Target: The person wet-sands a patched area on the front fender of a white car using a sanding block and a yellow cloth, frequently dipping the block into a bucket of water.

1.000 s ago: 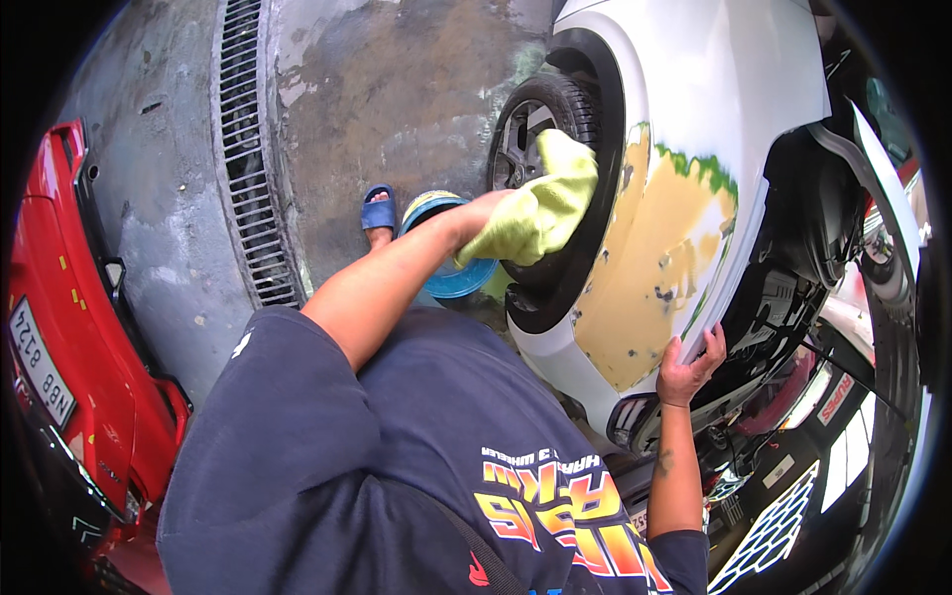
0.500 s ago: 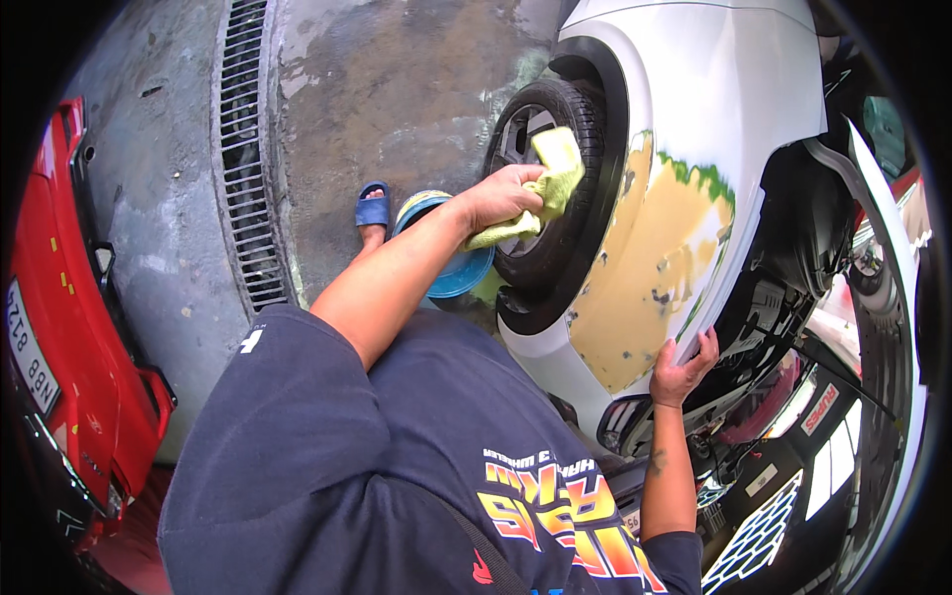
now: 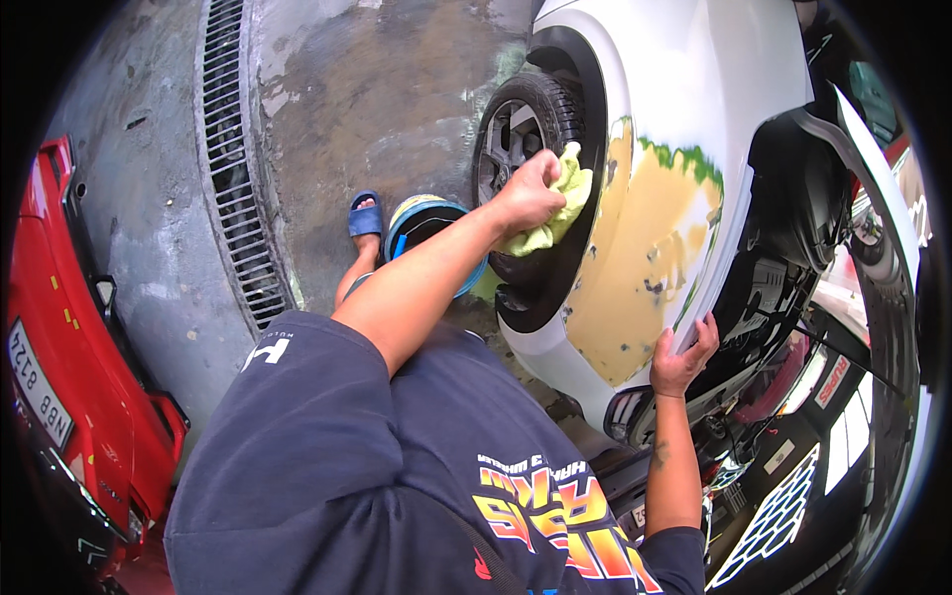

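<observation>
My left hand (image 3: 529, 196) is closed around a bunched yellow-green cloth (image 3: 568, 203), held over the wheel arch beside the front tyre (image 3: 551, 104). Part of the cloth hangs below my fingers. Patches of tan filler and bare spots cover the white car's fender (image 3: 640, 248), with a green strip along the filler's far edge. At the fender's inner edge, by the engine bay, my right hand (image 3: 681, 359) grips with the thumb on the near side and the fingers over the edge. A blue bucket (image 3: 466, 282) stands on the floor, partly hidden under my left forearm.
The hood (image 3: 878, 198) is raised on the right above the dark engine bay (image 3: 793, 223). A red car (image 3: 74, 327) is parked at the left. A metal drain grate (image 3: 230, 159) runs along the concrete floor. My foot in a blue slipper (image 3: 365, 216) is beside the bucket.
My left hand has moved down and right with the cloth, from in front of the wheel toward the fender's arch edge. My right hand stays on the fender edge. The view has shifted slightly.
</observation>
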`<action>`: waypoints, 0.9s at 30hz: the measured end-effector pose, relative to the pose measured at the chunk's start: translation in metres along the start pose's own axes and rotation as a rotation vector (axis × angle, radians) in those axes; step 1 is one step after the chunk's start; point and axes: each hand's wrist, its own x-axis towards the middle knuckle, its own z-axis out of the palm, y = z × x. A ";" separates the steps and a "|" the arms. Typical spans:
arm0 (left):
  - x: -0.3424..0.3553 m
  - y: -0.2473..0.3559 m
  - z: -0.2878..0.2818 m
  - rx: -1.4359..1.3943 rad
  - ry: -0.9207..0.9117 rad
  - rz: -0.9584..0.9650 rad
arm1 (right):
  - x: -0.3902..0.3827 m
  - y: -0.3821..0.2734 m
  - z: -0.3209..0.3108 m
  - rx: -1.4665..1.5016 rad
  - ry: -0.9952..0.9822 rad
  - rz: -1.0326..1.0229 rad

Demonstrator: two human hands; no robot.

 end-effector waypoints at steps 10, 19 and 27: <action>0.008 0.041 0.008 -0.221 -0.067 -0.229 | 0.001 -0.002 -0.001 0.011 0.011 0.000; 0.007 0.030 0.035 -0.018 0.089 -0.150 | 0.000 -0.001 0.000 0.004 0.012 0.004; 0.004 0.017 0.064 -0.212 0.278 -0.292 | 0.001 -0.003 -0.002 0.022 0.016 0.015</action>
